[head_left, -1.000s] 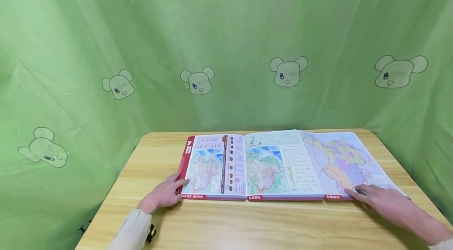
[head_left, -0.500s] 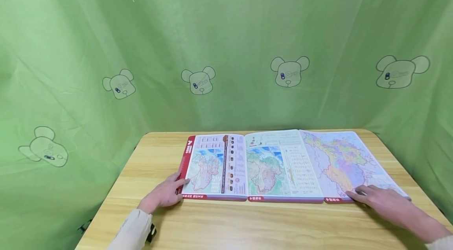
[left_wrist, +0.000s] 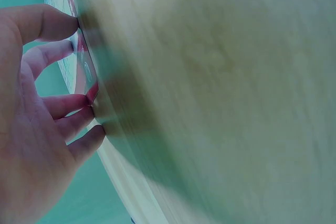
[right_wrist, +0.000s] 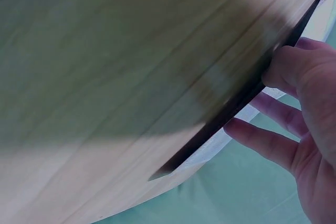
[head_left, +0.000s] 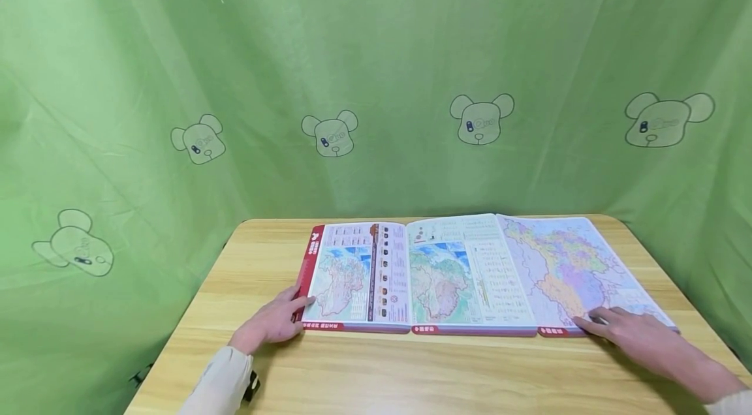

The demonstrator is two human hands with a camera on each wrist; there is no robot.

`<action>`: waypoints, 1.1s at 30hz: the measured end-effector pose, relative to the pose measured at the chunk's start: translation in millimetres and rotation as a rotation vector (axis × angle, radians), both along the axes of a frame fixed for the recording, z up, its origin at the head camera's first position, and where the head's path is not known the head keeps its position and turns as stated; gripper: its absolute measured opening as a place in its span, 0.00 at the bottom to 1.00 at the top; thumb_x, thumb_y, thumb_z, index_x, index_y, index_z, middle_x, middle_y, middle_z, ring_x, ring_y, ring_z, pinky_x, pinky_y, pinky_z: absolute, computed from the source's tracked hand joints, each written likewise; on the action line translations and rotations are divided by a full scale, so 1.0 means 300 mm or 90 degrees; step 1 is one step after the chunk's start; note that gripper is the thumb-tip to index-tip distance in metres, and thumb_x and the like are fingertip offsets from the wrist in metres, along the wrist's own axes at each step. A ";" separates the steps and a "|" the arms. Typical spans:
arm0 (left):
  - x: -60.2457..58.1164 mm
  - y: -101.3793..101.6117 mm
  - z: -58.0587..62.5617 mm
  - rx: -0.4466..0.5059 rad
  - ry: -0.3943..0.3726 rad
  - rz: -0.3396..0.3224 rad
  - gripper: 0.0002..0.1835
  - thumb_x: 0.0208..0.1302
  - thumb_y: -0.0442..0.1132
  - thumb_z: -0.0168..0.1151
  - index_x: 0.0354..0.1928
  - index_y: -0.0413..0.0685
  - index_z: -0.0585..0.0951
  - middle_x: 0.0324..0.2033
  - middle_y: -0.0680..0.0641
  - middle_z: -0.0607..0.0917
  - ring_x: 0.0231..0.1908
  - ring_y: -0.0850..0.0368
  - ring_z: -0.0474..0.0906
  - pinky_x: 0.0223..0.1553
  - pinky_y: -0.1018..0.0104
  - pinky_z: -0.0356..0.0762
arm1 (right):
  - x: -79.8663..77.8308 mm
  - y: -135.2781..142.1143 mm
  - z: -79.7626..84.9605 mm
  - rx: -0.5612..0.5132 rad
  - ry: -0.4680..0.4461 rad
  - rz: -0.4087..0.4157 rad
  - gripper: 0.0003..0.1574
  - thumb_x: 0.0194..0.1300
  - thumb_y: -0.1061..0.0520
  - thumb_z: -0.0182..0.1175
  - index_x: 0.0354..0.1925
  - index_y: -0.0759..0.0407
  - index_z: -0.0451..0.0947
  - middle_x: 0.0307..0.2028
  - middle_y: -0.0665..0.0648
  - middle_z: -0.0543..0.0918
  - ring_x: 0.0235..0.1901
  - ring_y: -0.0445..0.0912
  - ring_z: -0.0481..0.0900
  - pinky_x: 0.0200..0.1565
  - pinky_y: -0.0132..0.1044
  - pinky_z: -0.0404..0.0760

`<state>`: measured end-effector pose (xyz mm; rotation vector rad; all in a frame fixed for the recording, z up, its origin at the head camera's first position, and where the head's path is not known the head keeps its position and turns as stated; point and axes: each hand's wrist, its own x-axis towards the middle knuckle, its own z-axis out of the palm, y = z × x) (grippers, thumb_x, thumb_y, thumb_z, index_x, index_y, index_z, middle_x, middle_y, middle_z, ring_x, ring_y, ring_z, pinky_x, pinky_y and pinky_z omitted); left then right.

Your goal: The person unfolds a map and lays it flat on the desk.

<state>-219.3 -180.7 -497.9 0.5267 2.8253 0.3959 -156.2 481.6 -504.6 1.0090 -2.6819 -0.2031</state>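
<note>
A map book (head_left: 440,284) lies unfolded on the wooden table in three panels side by side, with printed maps and red strips along the left and front edges. My left hand (head_left: 273,318) is at its near left corner. In the left wrist view, the left fingertips (left_wrist: 86,99) touch the red corner, and one finger reaches over the page. My right hand (head_left: 640,335) rests on the near edge of the right panel (head_left: 564,265). In the right wrist view, the right thumb (right_wrist: 283,66) is at the dark front edge and the extended fingers lie over the page.
Bare wood of the table (head_left: 411,376) shows in front of the book and along its left. A green curtain (head_left: 399,43) with bear-head prints hangs close behind the table and on both sides. A small black object (head_left: 251,387) sits under the left sleeve.
</note>
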 end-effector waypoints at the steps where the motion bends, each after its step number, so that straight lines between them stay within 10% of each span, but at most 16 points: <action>1: 0.001 0.001 0.001 0.001 0.000 0.000 0.33 0.56 0.43 0.61 0.67 0.55 0.69 0.71 0.38 0.52 0.68 0.40 0.52 0.62 0.43 0.61 | 0.002 0.000 0.001 0.000 -0.001 -0.002 0.30 0.50 0.66 0.54 0.53 0.51 0.78 0.41 0.54 0.79 0.37 0.52 0.78 0.25 0.46 0.79; 16: 0.003 -0.002 0.002 0.004 0.000 -0.001 0.33 0.56 0.44 0.61 0.67 0.55 0.69 0.71 0.38 0.52 0.68 0.39 0.52 0.62 0.43 0.60 | 0.027 -0.016 0.002 -0.041 -0.051 -0.034 0.30 0.54 0.69 0.54 0.55 0.51 0.79 0.49 0.62 0.77 0.48 0.62 0.74 0.41 0.60 0.76; 33: -0.004 -0.010 -0.012 0.004 -0.007 -0.006 0.33 0.57 0.44 0.60 0.68 0.55 0.68 0.72 0.38 0.49 0.69 0.41 0.51 0.63 0.44 0.60 | 0.020 -0.016 -0.003 -0.067 -0.084 -0.067 0.29 0.54 0.69 0.56 0.53 0.50 0.79 0.48 0.63 0.78 0.45 0.62 0.77 0.36 0.55 0.80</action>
